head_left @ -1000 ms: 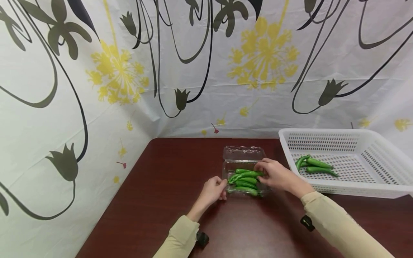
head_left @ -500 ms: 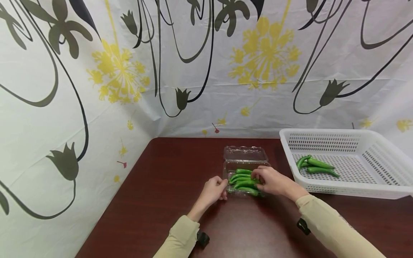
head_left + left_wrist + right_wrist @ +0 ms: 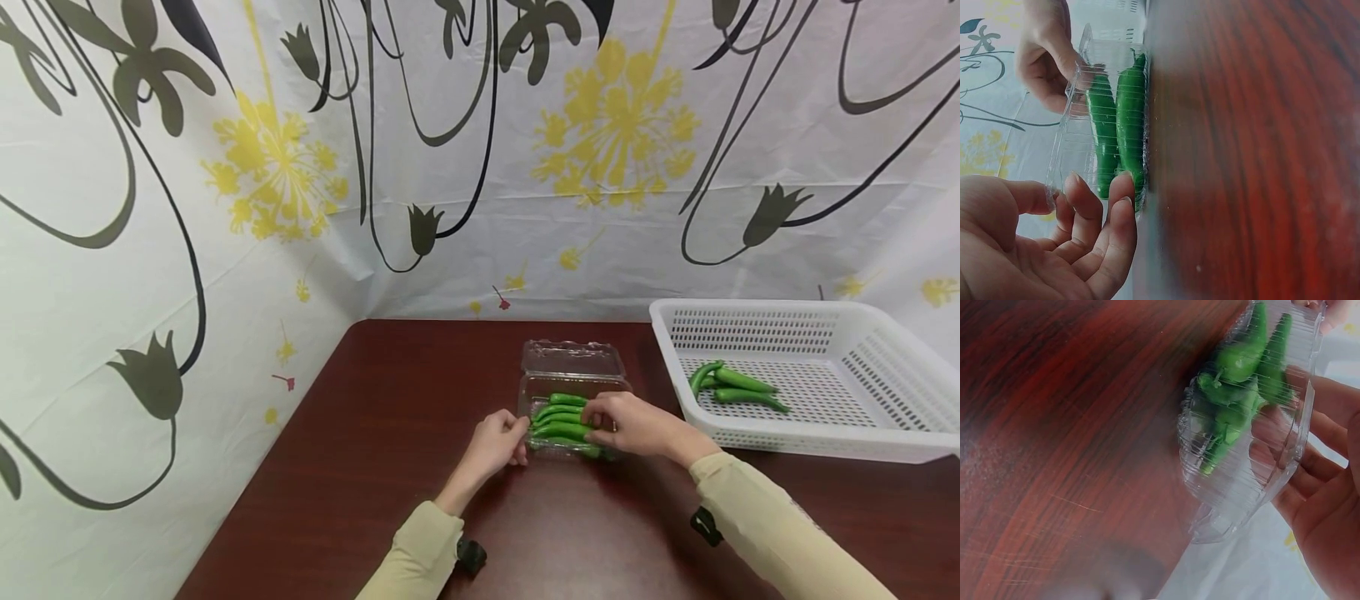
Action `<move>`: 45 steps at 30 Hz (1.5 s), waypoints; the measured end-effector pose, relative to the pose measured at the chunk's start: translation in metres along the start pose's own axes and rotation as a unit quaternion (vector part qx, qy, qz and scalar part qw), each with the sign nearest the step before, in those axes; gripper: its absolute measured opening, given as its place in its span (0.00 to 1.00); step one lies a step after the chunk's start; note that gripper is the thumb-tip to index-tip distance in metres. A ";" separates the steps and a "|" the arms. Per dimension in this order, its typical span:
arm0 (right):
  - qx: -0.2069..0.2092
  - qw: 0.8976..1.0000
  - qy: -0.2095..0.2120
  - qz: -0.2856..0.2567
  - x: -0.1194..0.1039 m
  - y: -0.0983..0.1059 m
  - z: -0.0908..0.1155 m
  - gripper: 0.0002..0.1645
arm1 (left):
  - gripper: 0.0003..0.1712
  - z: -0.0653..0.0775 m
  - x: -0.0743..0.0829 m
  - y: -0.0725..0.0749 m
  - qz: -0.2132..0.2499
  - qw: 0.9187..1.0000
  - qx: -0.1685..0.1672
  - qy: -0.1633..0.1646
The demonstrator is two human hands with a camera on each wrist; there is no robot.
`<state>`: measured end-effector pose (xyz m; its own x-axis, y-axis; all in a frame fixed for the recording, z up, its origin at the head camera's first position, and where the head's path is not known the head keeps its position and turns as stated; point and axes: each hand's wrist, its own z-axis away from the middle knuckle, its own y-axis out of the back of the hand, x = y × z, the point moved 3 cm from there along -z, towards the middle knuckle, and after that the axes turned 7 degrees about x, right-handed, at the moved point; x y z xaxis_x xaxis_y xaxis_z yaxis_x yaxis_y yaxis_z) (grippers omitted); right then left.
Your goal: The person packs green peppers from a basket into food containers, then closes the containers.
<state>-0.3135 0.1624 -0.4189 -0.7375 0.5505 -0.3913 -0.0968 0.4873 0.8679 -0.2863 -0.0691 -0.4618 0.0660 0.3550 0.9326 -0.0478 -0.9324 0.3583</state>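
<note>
A hinged clear plastic clamshell container [image 3: 573, 360] stands on the table with its lid folded back. Several green chili peppers [image 3: 558, 415] lie side by side in its base. At the base's left end my left hand [image 3: 495, 437] pinches the rim between thumb and fingers, seen closer in the left wrist view. Over the right end, my right hand [image 3: 633, 423] reaches inside the container. Its fingertips pinch the end of a green chili pepper [image 3: 1275, 365] behind the clear wall in the right wrist view; the fingers partly hide that end.
A white perforated plastic basket [image 3: 885, 425] stands right of the container, with several green chili peppers [image 3: 742, 381] at its left side. Dark red-brown wooden table [image 3: 390, 400] lies underneath. A white patterned curtain [image 3: 450, 167] closes off the back and left.
My right hand has lowered a green chili pepper into the container and shifted slightly left and toward the front with it. The left hand has stayed on the rim.
</note>
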 end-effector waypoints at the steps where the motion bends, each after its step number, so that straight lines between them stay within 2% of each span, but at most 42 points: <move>1: 0.002 1.000 0.002 0.000 0.000 0.000 0.000 0.06 | 0.15 0.000 0.000 0.000 0.000 1.000 0.000 0.000; 13: 0.030 1.000 -0.006 -0.002 0.002 0.011 0.002 0.05 | 0.15 0.000 0.001 0.000 -0.001 1.000 0.000 -0.003; 21: 0.093 0.995 -0.021 0.029 0.007 0.037 0.009 0.06 | 0.15 0.001 0.001 0.001 0.002 1.000 0.003 0.001; 30: 0.129 0.989 -0.035 0.056 0.011 0.073 0.020 0.07 | 0.15 0.001 0.002 0.001 0.005 1.000 0.001 0.000; 37: 0.174 0.981 -0.019 0.088 0.022 0.097 0.033 0.10 | 0.15 0.000 0.002 0.001 0.004 1.000 0.001 -0.003; 40: 0.181 0.978 -0.021 0.099 0.030 0.104 0.039 0.11 | 0.15 0.000 0.002 0.001 0.004 1.000 0.001 -0.004; 45: 0.168 0.978 -0.035 0.115 0.045 0.114 0.050 0.12 | 0.15 0.001 0.003 0.001 0.005 1.000 0.002 -0.004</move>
<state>-0.3239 0.2765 -0.3531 -0.6657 0.7110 -0.2266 0.3015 0.5340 0.7899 -0.2854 -0.0694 -0.4588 0.0734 0.3450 0.9357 -0.0439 -0.9362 0.3486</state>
